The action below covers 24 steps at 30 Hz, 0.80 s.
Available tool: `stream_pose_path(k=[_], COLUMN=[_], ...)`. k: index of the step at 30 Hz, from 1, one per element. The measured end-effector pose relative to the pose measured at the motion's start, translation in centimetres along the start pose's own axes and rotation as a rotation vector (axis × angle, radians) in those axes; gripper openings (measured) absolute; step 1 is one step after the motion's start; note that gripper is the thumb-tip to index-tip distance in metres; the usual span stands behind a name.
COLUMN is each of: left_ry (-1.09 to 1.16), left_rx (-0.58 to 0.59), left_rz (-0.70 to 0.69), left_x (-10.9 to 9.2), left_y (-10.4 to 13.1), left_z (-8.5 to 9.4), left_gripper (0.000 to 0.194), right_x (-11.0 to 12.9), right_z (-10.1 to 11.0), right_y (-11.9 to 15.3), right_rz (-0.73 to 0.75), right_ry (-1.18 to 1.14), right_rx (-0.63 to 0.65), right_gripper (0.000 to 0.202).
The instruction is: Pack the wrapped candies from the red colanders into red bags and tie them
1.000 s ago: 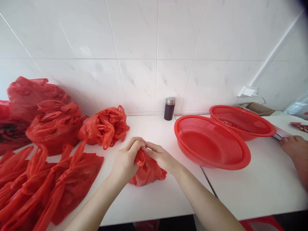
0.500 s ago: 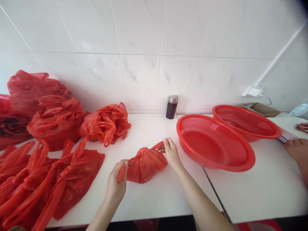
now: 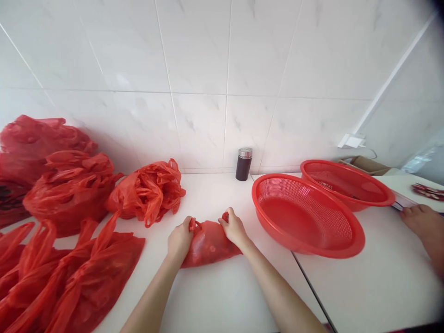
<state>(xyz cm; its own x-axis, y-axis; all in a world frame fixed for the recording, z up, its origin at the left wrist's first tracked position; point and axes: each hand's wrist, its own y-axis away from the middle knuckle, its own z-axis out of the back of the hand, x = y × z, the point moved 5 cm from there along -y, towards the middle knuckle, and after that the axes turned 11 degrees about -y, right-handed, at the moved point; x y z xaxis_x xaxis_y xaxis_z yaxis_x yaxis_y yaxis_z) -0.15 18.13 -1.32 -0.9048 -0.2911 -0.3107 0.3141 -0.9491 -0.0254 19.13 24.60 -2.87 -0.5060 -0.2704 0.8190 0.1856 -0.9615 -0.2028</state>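
Note:
A filled red plastic bag (image 3: 211,247) lies on the white table in front of me, with rounded lumps showing through its thin film. My left hand (image 3: 181,238) is closed on the bag's left handle. On the other side, my right hand (image 3: 233,226) pinches the right handle between thumb and fingers. Both hands rest low, close to the bag's top edge. Several tied red bags (image 3: 100,273) lie to the left of it.
A crumpled heap of red bags (image 3: 149,189) and fuller bags (image 3: 71,194) line the wall at left. A dark flask (image 3: 244,165) stands at the back. Two red baskets, a near one (image 3: 307,217) and a far one (image 3: 350,180), sit right. Another person's hand (image 3: 419,222) is at the right edge.
Both hands have moved closer together along the bag's top. The bag's gathered top has flattened, and its lumpy side now faces me. The camera view has tilted up a little.

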Motion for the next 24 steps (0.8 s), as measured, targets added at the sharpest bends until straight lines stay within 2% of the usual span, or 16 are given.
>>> stream_pose_path(k=[4,8,17,24], left_ry=[-0.139,-0.240,-0.303,-0.314], left_rx=[0.038,0.061,0.097,0.078], left_rz=[-0.060,-0.083,-0.141,-0.116], left_x=[-1.4,-1.8,-1.9,-2.0], left_y=[-3.2,-4.5,-3.9,-3.1], left_z=[-0.6,-1.3,-2.2,-2.4], left_gripper=[0.021,0.029,0.032,0.031], right_x=[-0.9,-1.4,-2.3,-2.4], right_z=[-0.6,-1.1,-0.6,-0.2], right_y=[-2.3,-2.9,-2.9,-2.7], right_rz=[-0.038,-0.052,-0.097,-0.093], right_ry=[0.099,0.137,0.109,0.095], right_rx=[-0.048,-0.075,-0.209,-0.257], right_gripper=[0.005,0.005,0.011,0.012])
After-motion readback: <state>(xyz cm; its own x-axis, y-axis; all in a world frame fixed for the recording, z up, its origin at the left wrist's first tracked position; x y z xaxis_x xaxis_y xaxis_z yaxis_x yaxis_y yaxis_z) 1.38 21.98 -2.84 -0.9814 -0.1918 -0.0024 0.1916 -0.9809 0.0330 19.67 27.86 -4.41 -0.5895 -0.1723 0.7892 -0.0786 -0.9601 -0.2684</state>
